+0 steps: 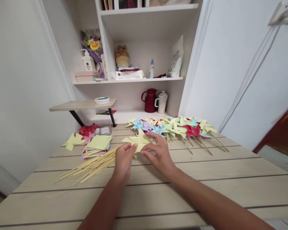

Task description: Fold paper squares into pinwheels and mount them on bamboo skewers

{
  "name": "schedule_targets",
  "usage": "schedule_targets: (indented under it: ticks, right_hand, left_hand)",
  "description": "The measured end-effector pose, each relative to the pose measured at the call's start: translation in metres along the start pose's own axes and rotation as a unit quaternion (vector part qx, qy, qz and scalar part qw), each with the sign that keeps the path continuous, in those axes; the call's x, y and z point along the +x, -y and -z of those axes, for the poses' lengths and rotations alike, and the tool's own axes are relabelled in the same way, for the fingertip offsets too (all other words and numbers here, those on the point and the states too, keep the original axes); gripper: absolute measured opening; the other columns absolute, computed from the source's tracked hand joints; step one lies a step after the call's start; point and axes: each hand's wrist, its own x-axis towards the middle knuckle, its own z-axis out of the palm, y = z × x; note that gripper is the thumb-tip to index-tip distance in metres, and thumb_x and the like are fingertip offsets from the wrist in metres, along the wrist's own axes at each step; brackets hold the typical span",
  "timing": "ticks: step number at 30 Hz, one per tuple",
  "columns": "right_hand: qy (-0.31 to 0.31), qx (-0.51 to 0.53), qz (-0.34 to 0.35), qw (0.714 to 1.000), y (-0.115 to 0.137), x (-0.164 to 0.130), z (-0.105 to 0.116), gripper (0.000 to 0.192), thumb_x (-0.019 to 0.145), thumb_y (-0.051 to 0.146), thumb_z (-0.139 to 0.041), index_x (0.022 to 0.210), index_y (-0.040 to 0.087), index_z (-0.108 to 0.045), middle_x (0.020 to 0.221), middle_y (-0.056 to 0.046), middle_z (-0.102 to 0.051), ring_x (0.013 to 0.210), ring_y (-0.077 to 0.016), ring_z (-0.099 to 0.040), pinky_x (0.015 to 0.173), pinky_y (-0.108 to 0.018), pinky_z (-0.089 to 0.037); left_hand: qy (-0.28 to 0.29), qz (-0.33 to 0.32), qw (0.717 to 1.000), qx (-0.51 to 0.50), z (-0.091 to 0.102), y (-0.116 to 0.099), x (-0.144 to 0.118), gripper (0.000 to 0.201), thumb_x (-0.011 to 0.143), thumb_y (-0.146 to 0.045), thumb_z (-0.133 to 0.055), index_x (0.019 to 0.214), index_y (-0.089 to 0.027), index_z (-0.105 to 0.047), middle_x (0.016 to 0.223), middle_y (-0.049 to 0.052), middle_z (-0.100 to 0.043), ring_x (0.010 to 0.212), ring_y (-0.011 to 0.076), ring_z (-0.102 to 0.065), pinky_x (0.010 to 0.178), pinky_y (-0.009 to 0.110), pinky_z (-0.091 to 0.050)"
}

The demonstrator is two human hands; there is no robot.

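Both our forearms reach up from the frame's bottom; our left hand [123,158] and right hand [159,153] pinch the yellow paper pinwheel [138,142] at mid-frame on the table [206,179], apparently folding its points. Bamboo sticks [91,166] lie just left, finished pinwheels [177,126] upper right.

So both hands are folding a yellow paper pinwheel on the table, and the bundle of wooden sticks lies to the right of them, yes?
Not quite. The head view shows the bundle of wooden sticks lying to the left of the hands, not the right. The rest holds: the left hand and right hand are both on the yellow paper pinwheel on the table.
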Motion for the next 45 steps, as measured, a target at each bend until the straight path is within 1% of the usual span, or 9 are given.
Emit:
schedule_targets:
  ticks: [2,7,11,15,19,24,30,39,45]
  right_hand:
    - [-0.010,0.028,-0.031,0.999,-0.001,0.001,0.000,0.013,0.087,0.029,-0.067,0.076,0.025,-0.071,0.128,-0.008,-0.057,0.121,-0.0293,-0.052,0.101,-0.051,-0.038]
    - [-0.004,0.080,-0.112,0.991,-0.005,0.004,-0.001,0.017,0.085,0.031,-0.067,0.071,0.023,-0.071,0.126,-0.009,-0.058,0.119,-0.0290,-0.054,0.102,-0.051,-0.039]
    - [-0.012,0.094,-0.138,0.986,-0.007,0.005,-0.001,0.018,0.083,0.029,-0.069,0.066,0.021,-0.068,0.124,-0.010,-0.059,0.117,-0.0291,-0.054,0.101,-0.051,-0.041]
    - [-0.020,0.092,-0.134,0.987,-0.009,0.005,-0.003,0.017,0.081,0.027,-0.070,0.065,0.021,-0.068,0.121,-0.010,-0.061,0.114,-0.0283,-0.056,0.100,-0.050,-0.042]
    - [-0.025,0.076,-0.123,0.989,-0.011,0.006,-0.004,0.016,0.080,0.024,-0.069,0.064,0.022,-0.067,0.119,-0.009,-0.062,0.113,-0.0277,-0.057,0.100,-0.050,-0.042]
    - [-0.027,0.042,-0.092,0.995,-0.012,0.005,-0.004,0.018,0.080,0.023,-0.068,0.063,0.022,-0.066,0.119,-0.008,-0.062,0.114,-0.0279,-0.057,0.098,-0.049,-0.042]
    - [-0.020,-0.003,-0.062,0.998,-0.012,0.004,-0.004,0.017,0.081,0.022,-0.067,0.064,0.022,-0.065,0.119,-0.009,-0.063,0.113,-0.0294,-0.057,0.097,-0.051,-0.040]
    - [-0.023,-0.009,-0.075,0.997,-0.013,0.005,-0.004,0.016,0.078,0.022,-0.067,0.062,0.022,-0.064,0.116,-0.009,-0.064,0.111,-0.0301,-0.057,0.096,-0.051,-0.040]
    - [-0.015,-0.005,-0.075,0.997,-0.014,0.005,-0.004,0.017,0.077,0.020,-0.068,0.061,0.022,-0.064,0.115,-0.009,-0.064,0.111,-0.0300,-0.057,0.096,-0.051,-0.042]
  left_hand:
    - [-0.001,0.003,1.000,0.001,0.000,0.000,0.000,0.026,0.062,-0.036,-0.079,0.073,-0.014,-0.071,0.071,0.003,-0.070,0.068,0.0160,-0.061,0.064,0.025,-0.045]
    - [-0.004,0.003,1.000,0.004,-0.001,0.000,0.001,0.025,0.062,-0.036,-0.079,0.073,-0.015,-0.072,0.071,0.002,-0.070,0.069,0.0157,-0.062,0.065,0.024,-0.045]
    - [-0.011,-0.002,1.000,-0.001,-0.002,-0.001,-0.001,0.025,0.062,-0.035,-0.081,0.072,-0.014,-0.071,0.070,0.002,-0.070,0.068,0.0146,-0.061,0.067,0.024,-0.044]
    - [-0.004,-0.002,1.000,-0.001,-0.002,-0.002,-0.002,0.025,0.062,-0.036,-0.081,0.071,-0.015,-0.071,0.069,0.001,-0.069,0.067,0.0139,-0.060,0.067,0.024,-0.044]
    - [-0.004,0.000,1.000,0.000,-0.002,0.001,-0.001,0.024,0.063,-0.035,-0.081,0.073,-0.014,-0.072,0.074,0.002,-0.071,0.070,0.0141,-0.060,0.070,0.024,-0.045]
    - [-0.006,0.004,1.000,0.007,-0.002,0.005,0.000,0.024,0.064,-0.035,-0.081,0.071,-0.015,-0.070,0.073,0.001,-0.070,0.068,0.0132,-0.059,0.069,0.024,-0.044]
    - [0.012,0.009,1.000,0.012,-0.001,0.005,0.001,0.028,0.063,-0.038,-0.081,0.075,-0.015,-0.072,0.073,0.002,-0.070,0.072,0.0160,-0.062,0.071,0.026,-0.046]
    - [0.028,0.012,0.999,0.009,-0.002,0.004,-0.001,0.030,0.063,-0.040,-0.081,0.076,-0.014,-0.074,0.073,0.004,-0.071,0.073,0.0175,-0.063,0.072,0.027,-0.047]
    - [0.026,0.020,0.999,0.010,-0.002,0.002,-0.002,0.031,0.061,-0.039,-0.083,0.077,-0.014,-0.074,0.075,0.005,-0.072,0.075,0.0184,-0.064,0.073,0.027,-0.047]
